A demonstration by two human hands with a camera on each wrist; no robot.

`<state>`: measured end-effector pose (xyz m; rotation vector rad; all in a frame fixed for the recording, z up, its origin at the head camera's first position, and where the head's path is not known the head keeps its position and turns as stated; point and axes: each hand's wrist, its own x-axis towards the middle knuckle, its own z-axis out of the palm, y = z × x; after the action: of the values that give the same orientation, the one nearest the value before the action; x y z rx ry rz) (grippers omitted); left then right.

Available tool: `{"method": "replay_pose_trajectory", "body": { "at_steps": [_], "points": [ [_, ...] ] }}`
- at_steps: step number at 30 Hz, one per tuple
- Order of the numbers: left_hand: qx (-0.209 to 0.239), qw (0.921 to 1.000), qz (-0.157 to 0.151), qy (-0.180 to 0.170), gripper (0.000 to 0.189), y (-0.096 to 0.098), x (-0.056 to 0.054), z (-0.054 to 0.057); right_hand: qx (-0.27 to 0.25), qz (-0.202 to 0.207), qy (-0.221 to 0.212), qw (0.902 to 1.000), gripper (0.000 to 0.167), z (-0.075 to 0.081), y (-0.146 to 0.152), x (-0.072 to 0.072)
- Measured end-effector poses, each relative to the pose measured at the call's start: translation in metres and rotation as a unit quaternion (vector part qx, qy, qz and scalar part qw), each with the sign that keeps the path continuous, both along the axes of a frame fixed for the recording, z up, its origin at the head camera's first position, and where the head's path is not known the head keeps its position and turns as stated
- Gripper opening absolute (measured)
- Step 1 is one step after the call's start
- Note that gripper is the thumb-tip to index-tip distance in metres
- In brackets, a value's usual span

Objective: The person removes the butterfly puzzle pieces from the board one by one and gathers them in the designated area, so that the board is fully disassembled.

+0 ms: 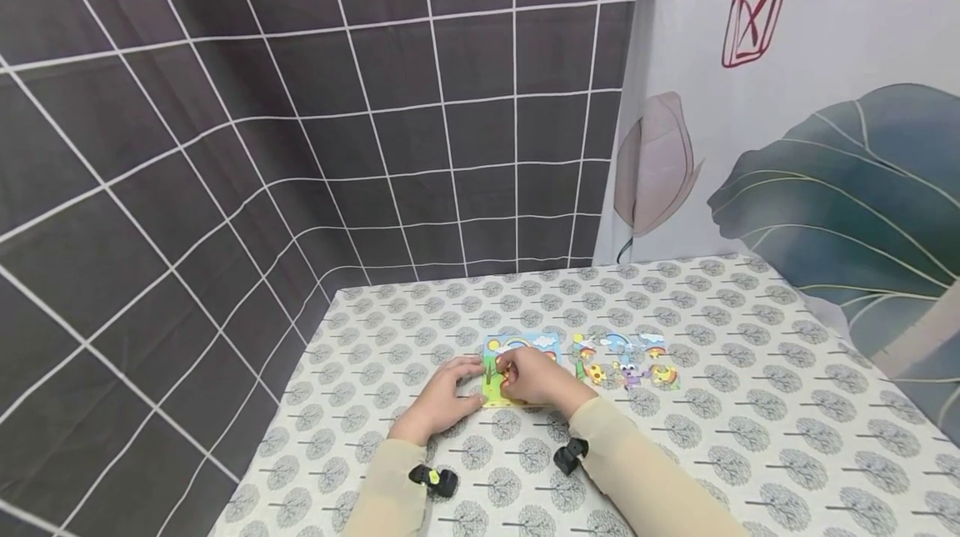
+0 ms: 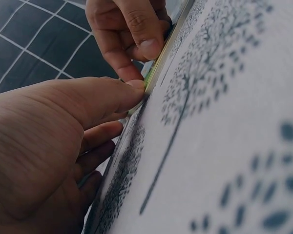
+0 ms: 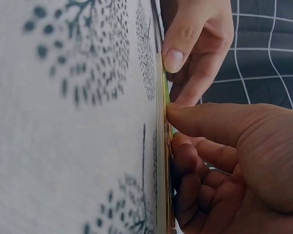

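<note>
A thin, colourful picture puzzle board (image 1: 491,397) lies flat on the cloth, with a sun, rainbow and tree on it. My left hand (image 1: 444,400) rests at the board's left edge, thumb and fingers fairly straight and touching it. Over the middle of the board, my right hand (image 1: 534,375) has curled fingers and pinches a small orange puzzle piece (image 1: 509,373), mostly hidden by the fingers. In the right wrist view, the right thumb (image 3: 200,117) touches the board's face, and the board's edge (image 3: 161,161) shows as a thin layer.
Several loose puzzle pieces (image 1: 632,373) with cartoon animals and rainbow parts lie in rows right of the board. A tree-print cloth (image 1: 750,429) covers the table. Dark gridded fabric (image 1: 465,137) hangs behind and at left; a lotus-print curtain (image 1: 810,187) hangs at right.
</note>
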<state>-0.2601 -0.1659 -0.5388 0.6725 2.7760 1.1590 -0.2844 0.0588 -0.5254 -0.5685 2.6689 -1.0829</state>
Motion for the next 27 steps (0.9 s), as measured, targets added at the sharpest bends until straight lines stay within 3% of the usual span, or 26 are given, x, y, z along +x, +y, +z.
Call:
{"method": "replay_pose_trajectory", "body": {
  "at_steps": [13, 27],
  "points": [
    [-0.008, 0.9999, 0.004, 0.01, 0.048, 0.0007, -0.0022, -0.0031, -0.02, -0.005, -0.016, 0.9996, 0.031, 0.0036, 0.0008, 0.0026],
    [-0.01, 0.9999, 0.003, 0.003, 0.048, -0.0006, -0.0033, -0.0046, -0.026, 0.008, -0.002, 0.9996, 0.035, 0.0037, 0.0023, 0.0003]
  ]
}}
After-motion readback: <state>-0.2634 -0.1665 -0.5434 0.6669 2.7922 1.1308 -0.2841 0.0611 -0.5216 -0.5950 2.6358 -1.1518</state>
